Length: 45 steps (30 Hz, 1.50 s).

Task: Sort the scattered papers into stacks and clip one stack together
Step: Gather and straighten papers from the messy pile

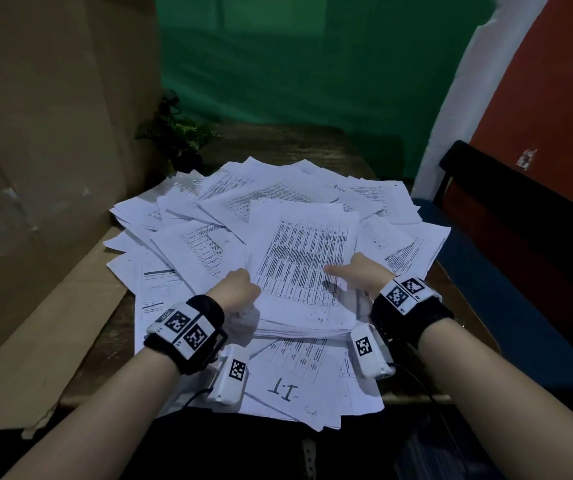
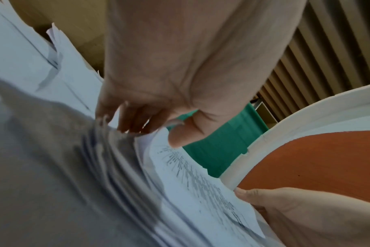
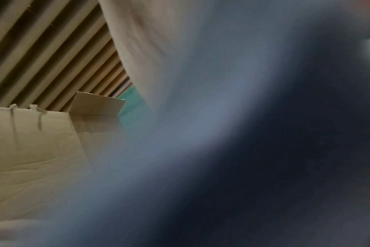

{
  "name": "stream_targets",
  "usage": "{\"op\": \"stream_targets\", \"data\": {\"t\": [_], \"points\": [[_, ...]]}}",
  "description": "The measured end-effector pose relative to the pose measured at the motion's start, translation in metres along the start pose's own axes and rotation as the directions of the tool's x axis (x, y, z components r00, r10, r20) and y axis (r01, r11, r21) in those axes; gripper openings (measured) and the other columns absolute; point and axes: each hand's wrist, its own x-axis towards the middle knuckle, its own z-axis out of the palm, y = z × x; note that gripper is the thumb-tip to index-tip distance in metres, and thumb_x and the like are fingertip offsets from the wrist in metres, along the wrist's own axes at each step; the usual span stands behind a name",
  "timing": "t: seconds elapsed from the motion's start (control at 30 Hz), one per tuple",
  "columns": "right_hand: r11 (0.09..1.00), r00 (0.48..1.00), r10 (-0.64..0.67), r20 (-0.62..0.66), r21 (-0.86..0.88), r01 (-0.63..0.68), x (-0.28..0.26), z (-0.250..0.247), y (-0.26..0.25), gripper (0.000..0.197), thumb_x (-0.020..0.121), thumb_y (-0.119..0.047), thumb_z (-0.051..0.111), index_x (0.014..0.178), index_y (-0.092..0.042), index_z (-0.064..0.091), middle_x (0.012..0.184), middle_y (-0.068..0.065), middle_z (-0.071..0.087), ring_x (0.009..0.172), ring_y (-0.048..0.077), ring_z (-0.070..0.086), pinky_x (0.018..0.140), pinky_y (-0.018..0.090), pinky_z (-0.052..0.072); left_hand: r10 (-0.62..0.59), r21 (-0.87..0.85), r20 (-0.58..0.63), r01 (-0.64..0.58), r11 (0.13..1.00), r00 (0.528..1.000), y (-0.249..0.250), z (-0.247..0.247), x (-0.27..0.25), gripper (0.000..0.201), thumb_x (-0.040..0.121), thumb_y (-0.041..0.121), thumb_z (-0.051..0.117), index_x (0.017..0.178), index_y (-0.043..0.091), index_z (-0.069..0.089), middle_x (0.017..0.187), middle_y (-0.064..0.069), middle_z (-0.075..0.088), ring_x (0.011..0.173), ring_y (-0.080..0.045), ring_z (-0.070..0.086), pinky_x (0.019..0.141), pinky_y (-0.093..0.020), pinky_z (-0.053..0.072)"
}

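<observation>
Papers [image 1: 209, 209] lie scattered in overlapping layers across the desk [image 1: 105, 344], spilling over its near edge. A thick stack [image 1: 302, 271] of printed tables rests on top of the heap, toward the near edge. The left hand [image 1: 240, 289] grips the stack's near-left corner, fingers [image 2: 135, 120] curled under the sheets and thumb on top. The right hand [image 1: 358, 275] holds the stack's right edge, thumb lying across the top sheet; its fingers are hidden beneath the paper. A brown cardboard panel [image 1: 35, 133] stands along the desk's left edge, with a small plant [image 1: 177, 133] at the far-left corner.
</observation>
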Motion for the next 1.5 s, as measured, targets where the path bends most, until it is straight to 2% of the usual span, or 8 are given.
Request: {"op": "stream_targets", "data": {"t": [0.2,0.47,0.57,0.7,0.97,1.17,1.33,1.5], "points": [[0.997,0.996,0.061,0.07,0.038,-0.064,0.014,0.003,0.011,0.029,0.09,-0.028,0.059,0.093,-0.001,0.05,0.076,0.011,0.056,0.056,0.02,0.047,0.043,0.023,0.032,-0.213,-0.535,-0.263,0.042,0.844,0.941,-0.057,-0.059,-0.003,0.061,0.088,0.021,0.061,0.14,0.001,0.037,0.137,-0.017,0.048,0.123,-0.037,0.05,0.102,-0.044,0.043],[0.991,1.0,0.026,0.01,0.131,-0.027,0.032,0.016,0.019,0.047,0.086,-0.04,0.067,0.117,-0.007,0.054,0.108,0.015,0.058,0.086,0.026,0.056,0.066,0.031,0.057,-0.383,-0.841,-0.082,0.142,0.522,0.92,-0.123,-0.078,-0.016,0.06,0.079,0.021,0.077,0.127,0.002,0.047,0.133,-0.008,0.049,0.089,-0.025,0.061,0.086,-0.041,0.054],[0.99,0.999,0.035,0.013,0.135,-0.036,0.034,0.017,0.022,0.063,0.086,-0.037,0.068,0.134,-0.003,0.046,0.124,0.021,0.059,0.094,0.026,0.056,0.039,0.014,0.046,-0.277,-0.773,-0.038,0.148,0.617,0.96,-0.103,-0.069,-0.018,0.045,0.088,0.006,0.066,0.128,-0.008,0.05,0.113,-0.015,0.063,0.095,-0.029,0.062,0.085,-0.043,0.055],[0.957,0.994,0.081,0.075,0.273,-0.098,0.032,0.01,0.024,0.061,0.091,-0.016,0.065,0.14,-0.003,0.032,0.107,0.017,0.058,0.104,0.03,0.064,0.073,0.026,0.054,-0.168,-0.709,-0.213,-0.034,0.705,0.962,-0.082,-0.072,-0.026,0.027,0.088,0.004,0.064,0.112,-0.006,0.059,0.106,-0.02,0.068,0.095,-0.029,0.065,0.097,-0.051,0.048],[0.99,1.0,0.009,-0.006,0.143,-0.008,0.034,0.01,0.029,0.06,0.088,-0.02,0.067,0.136,0.0,0.038,0.106,0.01,0.057,0.098,0.03,0.058,0.065,0.032,0.046,0.312,0.036,-0.757,-0.44,0.897,0.575,-0.019,-0.151,-0.075,0.018,0.087,0.013,0.066,0.076,-0.001,0.062,0.069,-0.006,0.066,0.066,0.003,0.051,0.058,-0.021,0.039],[0.964,0.997,0.004,-0.078,0.266,0.017,0.006,-0.004,0.017,0.068,0.09,-0.047,0.063,0.139,-0.005,0.041,0.139,0.014,0.049,0.111,0.026,0.056,0.083,0.035,0.053,0.447,-0.123,-0.757,-0.776,0.618,0.476,0.031,-0.183,-0.112,0.012,0.083,0.01,0.072,0.087,0.021,0.069,0.075,0.031,0.068,0.074,0.008,0.065,0.069,-0.013,0.052],[0.666,0.909,-0.4,-0.118,0.644,0.377,-0.038,-0.018,-0.025,0.107,0.06,-0.082,0.061,0.145,-0.022,0.038,0.137,0.0,0.057,0.123,0.019,0.058,0.108,0.044,0.041,0.365,-0.262,-0.798,-0.822,0.507,0.479,0.046,-0.162,-0.085,0.019,0.081,0.021,0.075,0.097,0.011,0.071,0.081,0.022,0.072,0.081,-0.001,0.069,0.07,-0.02,0.053],[0.523,0.848,-0.495,-0.188,0.716,0.463,-0.052,-0.014,-0.043,0.05,0.081,-0.01,0.075,0.127,-0.01,0.054,0.118,0.005,0.07,0.111,0.025,0.067,0.092,0.039,0.055,0.279,-0.365,-0.676,-0.639,0.677,0.682,0.053,-0.113,-0.045,0.023,0.087,0.032,0.069,0.069,0.017,0.068,0.069,0.008,0.068,0.059,0.004,0.062,0.061,-0.022,0.047]]}}
